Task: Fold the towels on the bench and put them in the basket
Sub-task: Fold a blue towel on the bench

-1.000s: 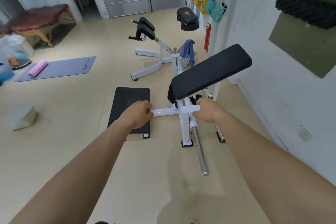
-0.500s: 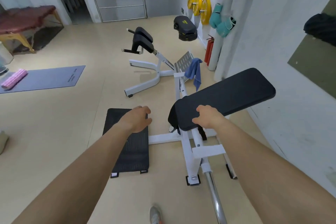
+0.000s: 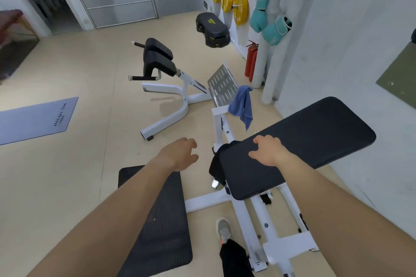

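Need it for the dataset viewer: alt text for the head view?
A person's right hand lies on the near end of a black bench pad, the left hand loosely open beside it. Ahead, a blue towel drapes over the bench's white frame; no basket is visible.

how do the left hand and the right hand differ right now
The left hand hangs over the floor beside the bench and touches nothing. The right hand lies over the black bench pad and seems to rest on it. The left hand's fingers curl loosely, while the right hand's fingers lie flatter and more spread. Both hold nothing, and neither reaches the blue towel.
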`<state>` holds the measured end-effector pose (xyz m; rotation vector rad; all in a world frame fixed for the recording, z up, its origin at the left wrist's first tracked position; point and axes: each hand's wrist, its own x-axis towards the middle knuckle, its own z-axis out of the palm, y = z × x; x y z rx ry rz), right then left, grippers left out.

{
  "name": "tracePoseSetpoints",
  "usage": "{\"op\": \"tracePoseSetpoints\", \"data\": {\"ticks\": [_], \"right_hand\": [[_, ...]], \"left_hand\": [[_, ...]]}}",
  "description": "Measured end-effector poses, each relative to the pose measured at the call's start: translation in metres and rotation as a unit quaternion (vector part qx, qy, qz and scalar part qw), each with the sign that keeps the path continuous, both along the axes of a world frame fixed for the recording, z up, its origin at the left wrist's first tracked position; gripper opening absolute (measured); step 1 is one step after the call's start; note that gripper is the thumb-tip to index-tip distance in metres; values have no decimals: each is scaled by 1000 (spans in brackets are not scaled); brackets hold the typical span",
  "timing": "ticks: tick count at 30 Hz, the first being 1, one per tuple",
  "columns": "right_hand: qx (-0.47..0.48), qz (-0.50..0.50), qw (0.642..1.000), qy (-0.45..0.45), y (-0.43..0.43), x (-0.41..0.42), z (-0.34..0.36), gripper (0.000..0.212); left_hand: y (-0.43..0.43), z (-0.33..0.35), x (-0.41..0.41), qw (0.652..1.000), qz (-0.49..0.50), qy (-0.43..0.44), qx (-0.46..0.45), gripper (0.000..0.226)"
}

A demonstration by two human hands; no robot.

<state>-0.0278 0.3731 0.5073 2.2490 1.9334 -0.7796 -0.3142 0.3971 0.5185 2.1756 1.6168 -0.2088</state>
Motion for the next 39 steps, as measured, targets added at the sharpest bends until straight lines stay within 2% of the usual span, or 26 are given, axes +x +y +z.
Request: {"op": "tracePoseSetpoints", "data": {"ticks": [7, 15, 18, 22, 25, 27, 30, 34, 37, 39], "right_hand": [[-8, -8, 1000, 15, 176, 37, -65, 43], [-38, -85, 993, 71, 371, 107, -142, 56], [-11, -102, 992, 79, 431, 132, -168, 62], [29, -99, 989, 105, 496, 154, -209, 83], [48, -86, 987, 125, 533, 160, -242, 79], [61, -84, 981, 166, 551, 160, -258, 66], [81, -91, 965, 231, 562, 158, -277, 48], [125, -116, 956, 240, 559, 161, -287, 46], [141, -189, 942, 238, 556, 166, -277, 28], [144, -213, 934, 249, 551, 166, -262, 23]], "left_hand": [[168, -49, 37, 999, -14, 27, -34, 48], [357, -138, 120, 992, -1, 41, -116, 52], [421, -175, 163, 993, 17, 10, -119, 55], [490, -222, 223, 986, 78, -75, -129, 65], [526, -252, 265, 975, 117, -150, -117, 73], [544, -268, 287, 967, 131, -192, -107, 66], [558, -287, 302, 960, 146, -218, -96, 40], [559, -296, 300, 966, 160, -193, -64, 18], [554, -284, 298, 963, 171, -197, -73, 7], [552, -269, 293, 963, 172, -197, -71, 7]]}}
